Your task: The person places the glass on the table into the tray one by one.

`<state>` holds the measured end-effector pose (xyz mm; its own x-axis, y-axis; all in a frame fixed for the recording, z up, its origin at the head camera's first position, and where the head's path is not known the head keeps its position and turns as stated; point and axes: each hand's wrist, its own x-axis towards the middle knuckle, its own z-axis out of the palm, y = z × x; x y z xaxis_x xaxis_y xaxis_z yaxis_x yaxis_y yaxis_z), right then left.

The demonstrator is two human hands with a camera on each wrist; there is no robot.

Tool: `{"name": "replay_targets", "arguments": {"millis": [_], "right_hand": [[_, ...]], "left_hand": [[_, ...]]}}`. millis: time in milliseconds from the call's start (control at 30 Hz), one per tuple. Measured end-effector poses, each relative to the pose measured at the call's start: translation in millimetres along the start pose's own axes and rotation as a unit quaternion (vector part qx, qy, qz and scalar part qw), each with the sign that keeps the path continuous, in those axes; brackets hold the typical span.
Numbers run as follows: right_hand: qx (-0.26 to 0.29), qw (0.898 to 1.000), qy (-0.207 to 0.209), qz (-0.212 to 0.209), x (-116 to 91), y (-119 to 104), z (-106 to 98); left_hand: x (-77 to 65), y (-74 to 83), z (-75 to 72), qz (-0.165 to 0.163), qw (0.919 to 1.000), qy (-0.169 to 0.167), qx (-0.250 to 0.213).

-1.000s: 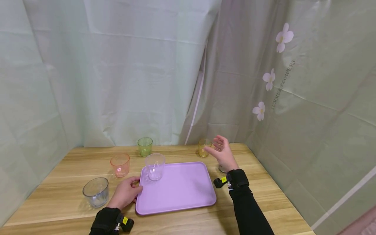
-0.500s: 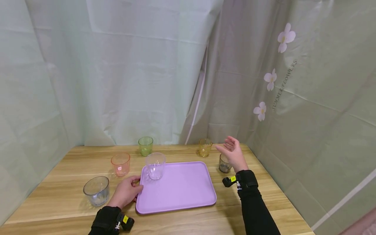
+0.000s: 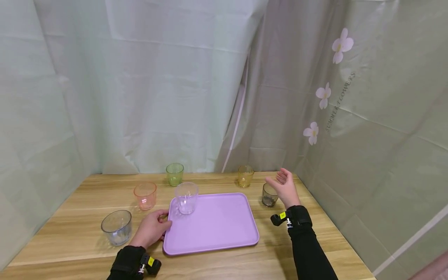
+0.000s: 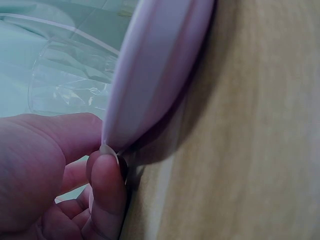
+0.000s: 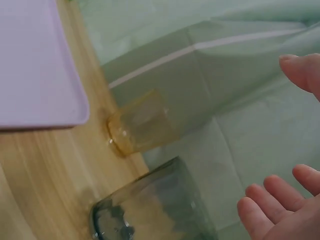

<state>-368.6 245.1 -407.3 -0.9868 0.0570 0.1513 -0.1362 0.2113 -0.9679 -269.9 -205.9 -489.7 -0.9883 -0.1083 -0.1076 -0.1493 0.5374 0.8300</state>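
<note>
A purple rectangular tray lies on the wooden table, with a clear glass cup standing on its back left corner. My left hand pinches the tray's left edge between thumb and fingers; the left wrist view shows the thumb over the rim and the fingertips beneath. Over the table at the right, my right hand holds nothing, its thumb and fingers spread apart. Just left of it stands a grey smoky cup, large and near in the right wrist view. Behind that is a yellow cup.
Left of the tray stand a pink-orange cup and a bluish clear cup. A green cup is near the table's back edge. Pale curtains hang behind and on both sides of the wooden table.
My right hand has moved right, away from the yellow cup, uncovering the grey smoky cup. My left hand keeps its hold on the tray edge.
</note>
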Motion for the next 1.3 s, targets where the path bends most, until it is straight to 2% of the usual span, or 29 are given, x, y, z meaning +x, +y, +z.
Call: {"name": "replay_targets", "arguments": {"millis": [433,867,1300], "right_hand": [[-0.022,0.999,0.035,0.008,2,22,-3],[-0.056,0.997,0.014,0.052,4,45,5],[-0.063,0.996,0.01,0.055,3,66,9]], "left_hand": [[0.2,-0.9,1.2,0.002,1.0,0.003,0.001],[0.1,-0.7,1.2,-0.001,1.0,0.002,-0.002],[-0.6,1.4,-0.1,-0.002,1.0,0.0,0.003]]}}
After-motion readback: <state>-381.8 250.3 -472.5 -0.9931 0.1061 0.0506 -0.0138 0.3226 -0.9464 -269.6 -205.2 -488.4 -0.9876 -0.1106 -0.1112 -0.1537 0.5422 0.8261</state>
